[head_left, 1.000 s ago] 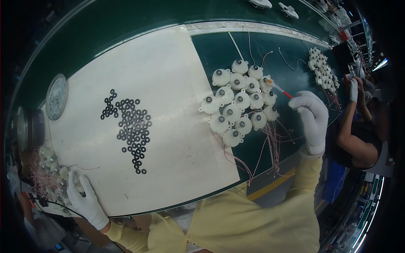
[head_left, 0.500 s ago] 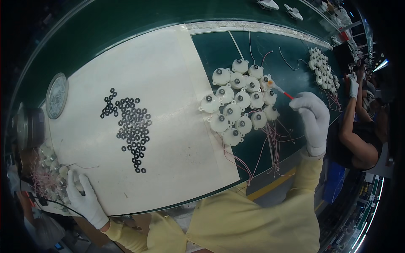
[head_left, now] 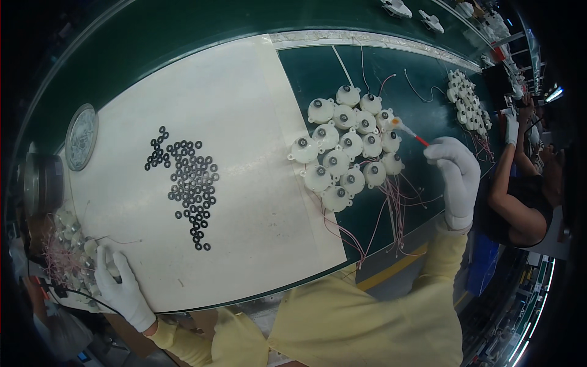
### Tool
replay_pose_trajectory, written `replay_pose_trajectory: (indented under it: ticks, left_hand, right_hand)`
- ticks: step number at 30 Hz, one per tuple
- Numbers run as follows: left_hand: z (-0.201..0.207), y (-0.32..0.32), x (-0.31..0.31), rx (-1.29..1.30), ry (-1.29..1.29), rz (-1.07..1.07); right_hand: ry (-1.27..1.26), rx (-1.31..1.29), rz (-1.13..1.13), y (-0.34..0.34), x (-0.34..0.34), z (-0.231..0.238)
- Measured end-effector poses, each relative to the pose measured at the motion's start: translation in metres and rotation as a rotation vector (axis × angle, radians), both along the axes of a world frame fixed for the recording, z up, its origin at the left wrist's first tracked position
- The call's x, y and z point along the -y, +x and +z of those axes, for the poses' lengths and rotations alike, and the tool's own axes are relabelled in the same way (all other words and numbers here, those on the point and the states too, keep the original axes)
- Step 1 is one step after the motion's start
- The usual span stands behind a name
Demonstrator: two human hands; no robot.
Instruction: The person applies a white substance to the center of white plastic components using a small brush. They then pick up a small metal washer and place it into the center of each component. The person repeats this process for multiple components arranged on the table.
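At the right of the frame, the right hand (head_left: 458, 174), in a white glove, is clamped on the red grip of a slender applicator (head_left: 420, 139). The applicator slants toward the upper left, and its pale tip shows an orange patch. The tip is located at the upper right edge of a cluster of round white housings (head_left: 351, 145), right of centre in the frame; from where I stand, contact between tip and housing cannot be confirmed. The housings sit close together, and many carry a dark centre. Thin pinkish wires (head_left: 400, 214) trail from the lower side of the cluster.

At the lower left of the frame, the left hand (head_left: 122, 290), also gloved, is positioned beside a heap of pale parts with pink wires (head_left: 63, 254). Its thumb and forefinger stand apart at the tips; I cannot tell whether a part is held between them.

Black rings (head_left: 194, 181) lie grouped on a white sheet (head_left: 254, 110), left of centre. A round dish (head_left: 82, 137) is located at the upper left of the sheet. A second cluster of white housings (head_left: 468, 102) occupies the green surface (head_left: 422, 64) at the upper right, near a co-worker's gloved hand (head_left: 512, 127)
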State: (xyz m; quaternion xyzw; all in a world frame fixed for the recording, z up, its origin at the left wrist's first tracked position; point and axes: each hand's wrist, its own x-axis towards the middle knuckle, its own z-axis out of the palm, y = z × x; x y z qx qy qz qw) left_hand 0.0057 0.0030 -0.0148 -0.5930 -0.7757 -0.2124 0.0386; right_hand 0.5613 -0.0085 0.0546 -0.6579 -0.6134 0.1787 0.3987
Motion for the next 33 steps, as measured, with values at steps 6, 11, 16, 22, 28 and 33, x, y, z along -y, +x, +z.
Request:
replay_pose_trajectory:
  ticks: [6,11,16,22,28,33]
  left_hand:
    - [0.0,0.002,-0.002,0.01,-0.021,0.007]
    - [-0.002,-0.002,-0.002,0.021,-0.012,0.002]
    - [-0.001,0.001,0.0,0.035,-0.019,0.025]
    - [-0.001,0.001,-0.001,0.017,-0.03,0.041]
    - [-0.002,0.0,-0.001,0.0,-0.003,0.0]
    - [-0.002,0.0,-0.002,0.001,-0.028,0.023]
  right_hand:
    - [0.026,-0.122,-0.019,0.002,0.014,-0.007]
    - [0.023,-0.174,-0.041,-0.002,0.012,-0.015]
    - [0.038,-0.162,-0.02,0.0,0.013,-0.021]
    - [0.052,-0.165,-0.045,0.003,0.022,-0.022]
    - [0.128,-0.181,-0.062,-0.004,0.019,-0.021]
    - [0.059,-0.153,-0.041,-0.004,0.016,-0.025]
